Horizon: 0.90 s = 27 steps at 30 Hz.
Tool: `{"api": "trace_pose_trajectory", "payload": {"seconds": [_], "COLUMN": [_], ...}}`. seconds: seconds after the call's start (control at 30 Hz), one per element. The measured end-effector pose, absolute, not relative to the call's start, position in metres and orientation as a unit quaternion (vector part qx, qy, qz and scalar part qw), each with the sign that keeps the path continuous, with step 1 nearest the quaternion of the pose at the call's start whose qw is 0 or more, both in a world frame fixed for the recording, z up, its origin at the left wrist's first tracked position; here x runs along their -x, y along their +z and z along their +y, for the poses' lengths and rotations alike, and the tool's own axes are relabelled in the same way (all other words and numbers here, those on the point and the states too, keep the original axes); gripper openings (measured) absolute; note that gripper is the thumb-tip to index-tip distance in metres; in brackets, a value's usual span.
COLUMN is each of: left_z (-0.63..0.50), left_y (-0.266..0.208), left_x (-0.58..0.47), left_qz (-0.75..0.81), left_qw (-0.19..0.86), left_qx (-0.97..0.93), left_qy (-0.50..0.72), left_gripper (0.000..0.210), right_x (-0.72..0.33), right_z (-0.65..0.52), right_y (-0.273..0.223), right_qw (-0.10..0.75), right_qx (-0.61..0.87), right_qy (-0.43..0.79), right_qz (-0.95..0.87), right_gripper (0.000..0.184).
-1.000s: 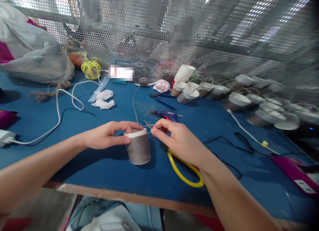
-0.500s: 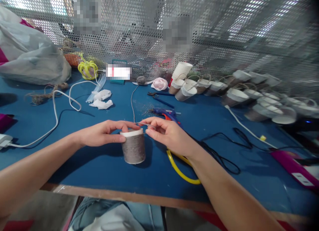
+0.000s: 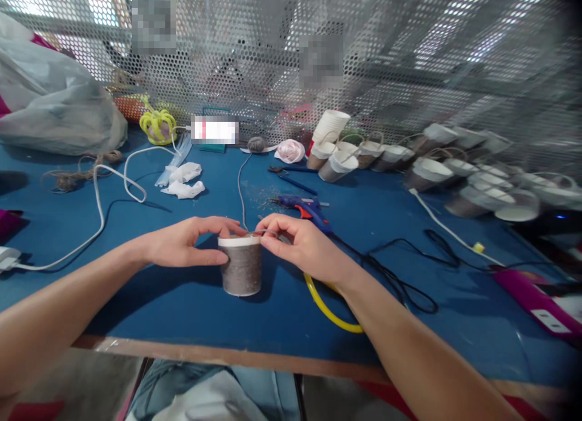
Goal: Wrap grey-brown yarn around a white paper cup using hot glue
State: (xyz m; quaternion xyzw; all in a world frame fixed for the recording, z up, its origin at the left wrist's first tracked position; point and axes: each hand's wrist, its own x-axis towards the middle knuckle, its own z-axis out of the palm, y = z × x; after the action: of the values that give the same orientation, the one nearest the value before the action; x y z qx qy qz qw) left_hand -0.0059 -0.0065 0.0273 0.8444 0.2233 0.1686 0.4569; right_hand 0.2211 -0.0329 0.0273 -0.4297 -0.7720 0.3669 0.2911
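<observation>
A paper cup [image 3: 241, 272] wound with grey-brown cord, its white rim bare, stands upright on the blue table near the front edge. My left hand [image 3: 191, 242] grips it from the left, thumb on the outer wall and fingers over the far rim. At the right side of the rim, my right hand [image 3: 295, 242] pinches a grey cord between thumb and fingertips. That cord [image 3: 240, 191] runs back across the table to a small grey ball of cord [image 3: 257, 145]. The inside of the cup is mostly hidden by my fingers.
Behind my right hand lies a blue glue gun [image 3: 300, 204], with pliers [image 3: 293, 179] farther back. Many wrapped cups [image 3: 427, 174] stand at the right rear. A yellow tube [image 3: 330, 312] lies under my right forearm. White tissue [image 3: 184, 189] and a white cable [image 3: 97, 209] lie left.
My right hand has brought the cord down against the right side of the rim. My left thumb has slid slightly lower on the cup wall, and the cup has turned a little more upright.
</observation>
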Motion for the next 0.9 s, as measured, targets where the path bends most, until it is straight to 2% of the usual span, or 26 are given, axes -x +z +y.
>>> {"api": "trace_pose_trajectory", "payload": {"seconds": [0.3,0.47,0.63,0.9], "left_z": [-0.018,-0.024,-0.021,-0.017], "left_y": [0.022,0.021,0.02,0.02], "left_x": [-0.012,-0.018,-0.012,-0.007], "left_qz": [0.316,0.336,0.323,0.315], "left_qw": [0.366,0.409,0.47,0.491], "left_qx": [-0.848,-0.806,-0.784,-0.782], "left_qy": [0.218,0.264,0.244,0.219], "left_gripper": [0.021,0.017,0.017,0.017], "right_x": [-0.212,-0.209,-0.213,-0.217], "right_z": [-0.036,-0.038,-0.04,-0.04], "right_y": [0.032,0.034,0.034,0.031], "right_qw": [0.293,0.298,0.299,0.293], "right_qx": [0.427,0.429,0.442,0.44], "right_qy": [0.306,0.31,0.34,0.375], "right_qz": [-0.799,-0.794,-0.775,-0.762], "right_gripper": [0.015,0.015,0.016,0.017]}}
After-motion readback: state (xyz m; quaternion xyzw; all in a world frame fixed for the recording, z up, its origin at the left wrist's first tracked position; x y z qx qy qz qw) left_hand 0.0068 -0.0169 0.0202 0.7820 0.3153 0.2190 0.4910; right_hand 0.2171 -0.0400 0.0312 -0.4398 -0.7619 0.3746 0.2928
